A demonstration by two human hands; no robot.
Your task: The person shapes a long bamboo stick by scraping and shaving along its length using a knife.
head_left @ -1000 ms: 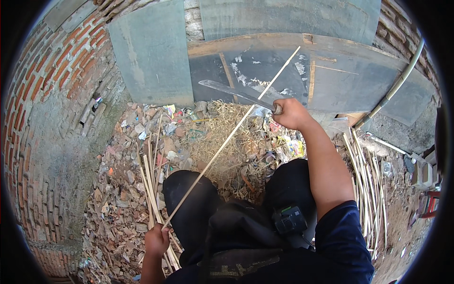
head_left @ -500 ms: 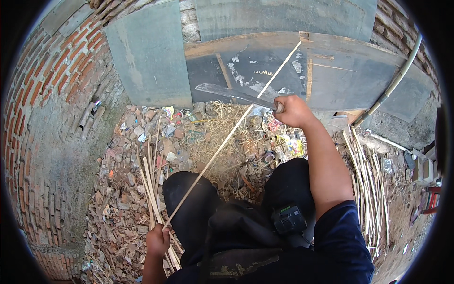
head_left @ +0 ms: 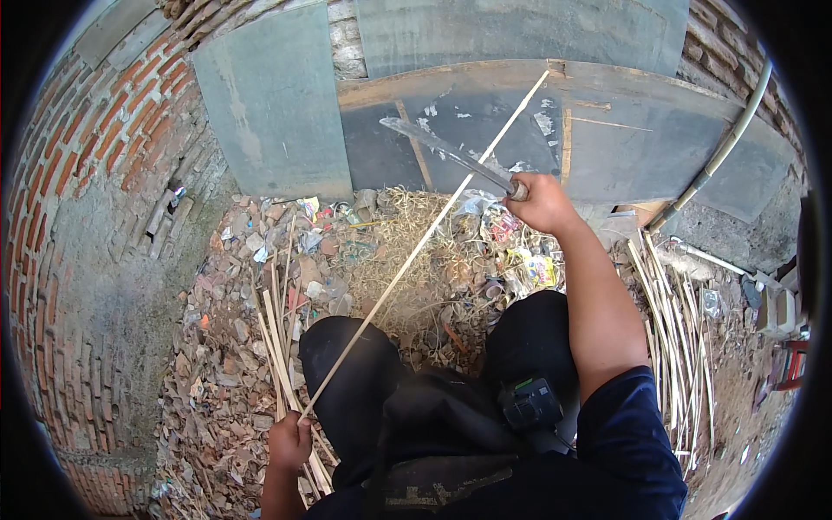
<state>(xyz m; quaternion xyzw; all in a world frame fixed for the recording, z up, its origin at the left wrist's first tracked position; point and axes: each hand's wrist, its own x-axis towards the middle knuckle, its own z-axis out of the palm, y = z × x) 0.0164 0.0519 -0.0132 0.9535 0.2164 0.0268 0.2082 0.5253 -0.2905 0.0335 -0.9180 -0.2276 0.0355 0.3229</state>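
Observation:
My left hand (head_left: 289, 442), low on the left, is closed around the near end of a long, pale bamboo strip (head_left: 394, 282). The strip slants up and to the right past my left knee, its far end reaching in front of the dark board. My right hand (head_left: 542, 204) grips the handle of a machete (head_left: 451, 154), whose long grey blade points to the upper left. The blade crosses the strip a short way from the handle; whether the two touch, I cannot tell.
Pale strips lie in bundles beside my left leg (head_left: 276, 347) and at the right (head_left: 672, 338). Rubble, litter and shavings (head_left: 407, 217) cover the ground ahead. Grey boards (head_left: 269, 104) lean at the back, a brick wall (head_left: 78, 260) rises left, and a pole (head_left: 719, 156) leans right.
The machete's blade has tilted more steeply, its tip now higher and further right. My right hand has shifted slightly to the right. The left hand holds the strip in nearly the same place.

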